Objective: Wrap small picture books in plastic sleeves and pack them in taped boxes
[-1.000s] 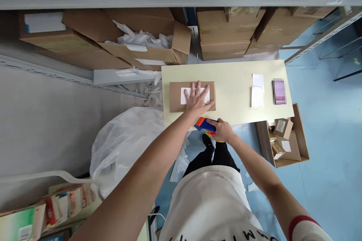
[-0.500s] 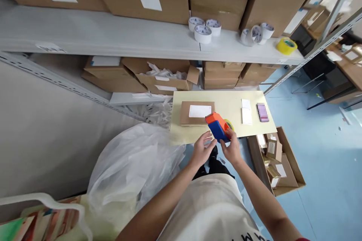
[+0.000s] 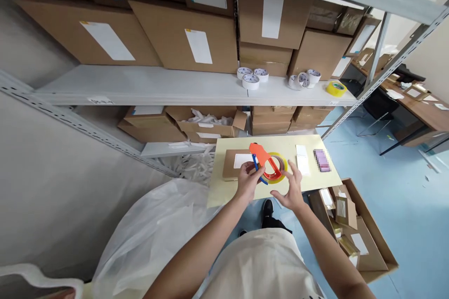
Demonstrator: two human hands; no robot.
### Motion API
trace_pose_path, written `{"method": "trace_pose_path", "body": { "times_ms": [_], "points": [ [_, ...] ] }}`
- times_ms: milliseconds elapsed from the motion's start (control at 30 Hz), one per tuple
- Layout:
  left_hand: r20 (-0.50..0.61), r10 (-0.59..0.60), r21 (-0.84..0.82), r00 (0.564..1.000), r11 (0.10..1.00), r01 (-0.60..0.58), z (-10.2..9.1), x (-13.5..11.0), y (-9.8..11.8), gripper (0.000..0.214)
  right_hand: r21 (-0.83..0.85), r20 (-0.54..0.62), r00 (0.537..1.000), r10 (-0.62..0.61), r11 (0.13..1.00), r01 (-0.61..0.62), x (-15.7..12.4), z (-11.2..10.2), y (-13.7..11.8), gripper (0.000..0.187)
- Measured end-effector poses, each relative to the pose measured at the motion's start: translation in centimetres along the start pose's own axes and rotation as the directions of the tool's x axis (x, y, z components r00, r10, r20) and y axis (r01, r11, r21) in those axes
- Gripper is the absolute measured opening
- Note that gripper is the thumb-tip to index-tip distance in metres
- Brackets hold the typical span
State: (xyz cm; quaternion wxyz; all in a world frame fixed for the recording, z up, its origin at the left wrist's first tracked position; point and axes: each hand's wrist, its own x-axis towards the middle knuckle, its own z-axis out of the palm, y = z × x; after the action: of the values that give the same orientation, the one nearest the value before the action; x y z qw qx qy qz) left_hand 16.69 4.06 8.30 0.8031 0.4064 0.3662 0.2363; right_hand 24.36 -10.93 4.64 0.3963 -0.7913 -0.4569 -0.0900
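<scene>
An orange and blue tape dispenser (image 3: 260,153) with a roll of yellow tape (image 3: 282,162) on it is held over the table's front part. My left hand (image 3: 248,181) grips the dispenser by its blue side. On the right, my right hand (image 3: 292,186) has its thumb and fingers spread, its fingertips close beside the tape roll; whether they touch it I cannot tell. Behind the dispenser, a small brown carton (image 3: 229,168) with a white label lies on the pale yellow table (image 3: 224,196), partly covered by my left hand and the dispenser.
White papers (image 3: 302,160) and a blurred purple item (image 3: 322,160) lie at the table's right. A large open carton (image 3: 377,243) of small boxes stands on the floor. Tape rolls (image 3: 250,82) sit on the shelf (image 3: 175,86) above. Translucent plastic sheeting (image 3: 150,233) bulges at left.
The dispenser has turned so its tape roll faces up. My left hand has taken hold of it, and my right hand has let go and opened. The view has tilted upward.
</scene>
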Motion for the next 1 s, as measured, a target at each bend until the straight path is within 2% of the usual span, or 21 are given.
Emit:
{"method": "trace_pose_path", "body": {
  "times_ms": [67, 167, 233, 300, 367, 433, 500, 567, 633, 733, 867, 1000],
  "points": [
    [0.032, 0.025, 0.030, 0.999, 0.999, -0.026, 1.3, 1.8, 1.6, 0.060, 0.064, 0.006, 0.999, 0.036, 0.997, -0.036, 2.3, -1.1, 1.6, 0.076],
    [0.080, 0.068, 0.074, 0.994, 0.994, -0.074, 4.3, 4.8, 4.3, 0.059, 0.162, 0.019, 0.999, 0.047, 0.986, -0.050, 6.7, -1.8, 4.0, 0.062],
    [0.109, 0.127, 0.071, 0.986, 0.988, -0.136, 6.8, 7.1, 6.0, 0.058, 0.176, -0.035, 0.996, 0.081, 0.982, -0.073, 10.3, -2.0, 5.5, 0.053],
    [0.157, 0.209, 0.057, 0.965, 0.974, -0.220, 9.6, 9.7, 7.7, 0.055, 0.178, -0.107, 0.986, 0.124, 0.979, -0.104, 14.2, -2.1, 6.9, 0.052],
    [0.214, 0.312, 0.073, 0.926, 0.940, -0.334, 12.2, 12.5, 9.2, 0.053, 0.183, -0.159, 0.974, 0.159, 0.975, -0.129, 18.2, -2.2, 8.4, 0.053],
    [0.251, 0.419, 0.169, 0.873, 0.869, -0.466, 14.5, 15.6, 10.6, 0.049, 0.182, -0.174, 0.966, 0.190, 0.971, -0.158, 22.3, -2.3, 9.8, 0.054],
    [0.266, 0.517, 0.327, 0.813, 0.745, -0.581, 16.5, 18.7, 11.7, 0.045, 0.168, -0.156, 0.964, 0.217, 0.967, -0.190, 26.1, -2.2, 11.4, 0.054],
    [0.293, 0.570, 0.477, 0.767, 0.609, -0.634, 18.0, 21.5, 12.4, 0.039, 0.146, -0.123, 0.967, 0.224, 0.968, -0.206, 29.5, -1.9, 12.8, 0.054],
    [0.323, 0.576, 0.559, 0.751, 0.524, -0.643, 19.1, 24.0, 12.8, 0.039, 0.120, -0.101, 0.971, 0.216, 0.972, -0.204, 32.2, -1.2, 14.2, 0.053],
    [0.313, 0.562, 0.604, 0.766, 0.504, -0.617, 20.0, 26.9, 12.8, 0.043, 0.076, -0.078, 0.977, 0.197, 0.978, -0.192, 34.8, 0.1, 15.8, 0.052],
    [0.282, 0.556, 0.649, 0.782, 0.490, -0.583, 20.1, 29.1, 12.2, 0.050, 0.002, -0.040, 0.977, 0.210, 0.978, -0.210, 36.4, 1.9, 17.0, 0.050],
    [0.247, 0.558, 0.671, 0.792, 0.491, -0.556, 19.7, 30.0, 11.1, 0.062, -0.026, -0.012, 0.978, 0.208, 0.978, -0.208, 36.8, 2.8, 17.3, 0.054]
  ]
}}
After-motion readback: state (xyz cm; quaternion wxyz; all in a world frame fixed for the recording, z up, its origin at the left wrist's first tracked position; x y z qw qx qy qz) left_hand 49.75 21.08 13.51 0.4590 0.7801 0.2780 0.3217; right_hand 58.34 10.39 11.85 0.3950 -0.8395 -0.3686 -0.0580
